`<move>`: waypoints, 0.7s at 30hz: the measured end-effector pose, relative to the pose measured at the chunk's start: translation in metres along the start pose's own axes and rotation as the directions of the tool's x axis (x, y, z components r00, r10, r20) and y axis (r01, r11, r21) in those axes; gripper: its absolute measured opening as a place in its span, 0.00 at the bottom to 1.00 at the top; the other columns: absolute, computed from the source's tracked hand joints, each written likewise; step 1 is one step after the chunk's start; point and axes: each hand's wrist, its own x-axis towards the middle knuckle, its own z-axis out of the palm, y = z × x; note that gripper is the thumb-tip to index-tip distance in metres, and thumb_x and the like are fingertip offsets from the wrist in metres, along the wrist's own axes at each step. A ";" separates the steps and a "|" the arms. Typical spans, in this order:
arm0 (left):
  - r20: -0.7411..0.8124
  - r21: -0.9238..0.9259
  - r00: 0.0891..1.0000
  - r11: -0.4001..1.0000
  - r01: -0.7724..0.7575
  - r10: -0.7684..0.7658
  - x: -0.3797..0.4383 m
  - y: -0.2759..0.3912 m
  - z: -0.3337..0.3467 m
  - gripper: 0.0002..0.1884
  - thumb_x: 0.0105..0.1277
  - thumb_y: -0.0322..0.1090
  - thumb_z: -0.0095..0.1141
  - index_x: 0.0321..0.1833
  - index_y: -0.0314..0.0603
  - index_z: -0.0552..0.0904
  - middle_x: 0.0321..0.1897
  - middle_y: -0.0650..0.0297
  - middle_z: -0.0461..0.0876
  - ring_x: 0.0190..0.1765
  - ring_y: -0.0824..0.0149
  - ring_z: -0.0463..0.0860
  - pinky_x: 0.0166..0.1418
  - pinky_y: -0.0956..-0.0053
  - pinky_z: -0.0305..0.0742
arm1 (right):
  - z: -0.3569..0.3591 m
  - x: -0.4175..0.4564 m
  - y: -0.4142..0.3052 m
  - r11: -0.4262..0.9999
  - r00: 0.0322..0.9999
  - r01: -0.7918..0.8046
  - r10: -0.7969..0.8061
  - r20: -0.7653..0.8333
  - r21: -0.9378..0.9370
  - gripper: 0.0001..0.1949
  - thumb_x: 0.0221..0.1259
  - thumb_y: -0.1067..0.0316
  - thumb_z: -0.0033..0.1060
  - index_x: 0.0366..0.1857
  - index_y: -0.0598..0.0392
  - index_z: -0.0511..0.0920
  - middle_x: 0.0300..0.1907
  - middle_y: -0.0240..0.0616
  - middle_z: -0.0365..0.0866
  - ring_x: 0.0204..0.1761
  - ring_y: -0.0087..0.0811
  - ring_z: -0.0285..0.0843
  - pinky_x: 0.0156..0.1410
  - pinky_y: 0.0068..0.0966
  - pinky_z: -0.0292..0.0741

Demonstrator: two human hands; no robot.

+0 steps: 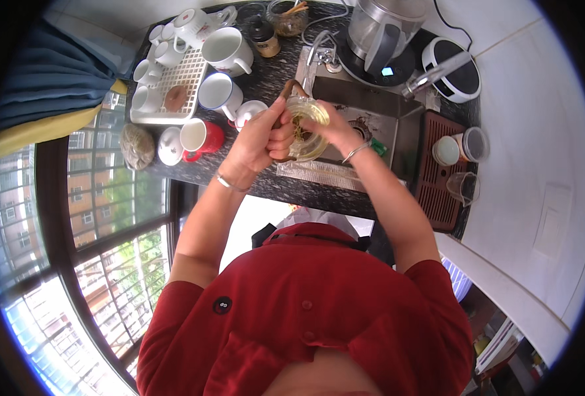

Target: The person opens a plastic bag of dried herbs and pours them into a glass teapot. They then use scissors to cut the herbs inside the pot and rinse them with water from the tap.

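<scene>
A glass teapot [313, 144] with a brown curved handle is held over the near left edge of the steel sink. My left hand [267, 132] is closed around the handle. My right hand [333, 126] has its fingers at the teapot's open top, partly inside the rim; whether they pinch something is hidden. Yellowish liquid and dark leaf-like bits show in the glass. Behind the teapot lies the sink basin [379, 116] with dark wet bits around its drain and a green thing near my right wrist.
Left of the sink stand a red mug [202, 135], a blue-rimmed mug [219, 92], lids and a white rack [196, 91] of cups. A glass kettle [379, 34] stands behind the sink; a metal spout [436, 76] reaches over it. A brown slatted tray [438, 198] holds cups at right.
</scene>
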 end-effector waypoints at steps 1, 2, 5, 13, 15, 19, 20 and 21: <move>0.014 0.035 0.999 0.999 0.033 -0.033 -0.009 0.002 0.003 0.18 0.78 0.50 0.33 0.33 0.48 0.65 0.14 0.77 0.51 0.15 0.81 0.48 0.15 0.84 0.43 | 0.015 -0.009 0.020 0.988 0.977 0.151 -0.153 -0.150 -0.021 0.38 0.49 0.47 0.75 0.56 0.66 0.69 0.48 0.45 0.77 0.50 0.29 0.75 0.54 0.26 0.73; 0.026 0.067 0.997 0.996 0.064 -0.066 -0.019 0.006 0.005 0.18 0.78 0.50 0.33 0.33 0.48 0.65 0.14 0.77 0.51 0.15 0.81 0.48 0.15 0.84 0.43 | 0.027 -0.021 0.011 0.976 0.946 0.189 -0.209 -0.248 -0.103 0.31 0.51 0.48 0.73 0.49 0.66 0.74 0.43 0.40 0.81 0.44 0.25 0.76 0.48 0.24 0.73; 0.045 0.128 0.985 0.979 0.157 -0.164 -0.036 0.017 0.020 0.17 0.77 0.47 0.37 0.32 0.47 0.66 0.15 0.76 0.53 0.16 0.81 0.51 0.17 0.85 0.45 | 0.044 -0.054 -0.025 0.979 0.991 0.052 -0.027 -0.131 0.195 0.21 0.52 0.54 0.72 0.39 0.64 0.80 0.32 0.35 0.82 0.35 0.23 0.78 0.43 0.23 0.74; 0.036 0.136 0.958 0.951 0.277 -0.284 -0.026 0.010 0.046 0.09 0.74 0.35 0.43 0.34 0.41 0.70 0.17 0.75 0.59 0.17 0.81 0.57 0.17 0.86 0.51 | 0.066 -0.081 -0.017 0.989 0.971 -0.019 0.052 -0.233 0.143 0.25 0.49 0.58 0.74 0.47 0.62 0.78 0.39 0.39 0.84 0.41 0.26 0.81 0.48 0.26 0.76; 0.018 0.151 0.955 0.945 0.291 -0.297 -0.023 0.008 0.049 0.09 0.75 0.35 0.41 0.37 0.40 0.72 0.17 0.75 0.60 0.17 0.82 0.57 0.16 0.88 0.51 | 0.072 -0.080 -0.001 0.994 0.936 -0.036 0.069 -0.346 0.100 0.30 0.50 0.55 0.74 0.54 0.62 0.74 0.44 0.43 0.83 0.46 0.30 0.81 0.51 0.28 0.75; 0.003 0.142 0.945 0.936 0.323 -0.327 -0.016 0.012 0.057 0.09 0.75 0.34 0.41 0.39 0.38 0.72 0.17 0.74 0.60 0.17 0.82 0.58 0.16 0.88 0.51 | 0.075 -0.085 0.010 0.995 0.890 0.062 -0.089 -0.447 -0.076 0.33 0.62 0.45 0.56 0.63 0.61 0.65 0.53 0.55 0.77 0.55 0.47 0.76 0.59 0.34 0.71; 0.021 0.129 0.936 0.929 0.347 -0.352 -0.014 0.013 0.060 0.09 0.75 0.33 0.40 0.40 0.37 0.71 0.18 0.74 0.60 0.17 0.81 0.57 0.16 0.88 0.51 | 0.075 -0.086 0.011 0.989 0.876 0.082 -0.131 -0.464 -0.123 0.35 0.64 0.42 0.51 0.65 0.60 0.63 0.55 0.58 0.76 0.58 0.52 0.74 0.61 0.36 0.70; 0.017 0.114 0.930 0.925 0.363 -0.367 -0.012 0.013 0.062 0.09 0.76 0.33 0.40 0.40 0.37 0.71 0.18 0.74 0.60 0.17 0.81 0.57 0.16 0.88 0.52 | 0.074 -0.086 0.011 0.992 0.878 0.074 -0.111 -0.466 -0.098 0.34 0.65 0.42 0.50 0.65 0.60 0.63 0.54 0.59 0.76 0.58 0.52 0.74 0.61 0.36 0.70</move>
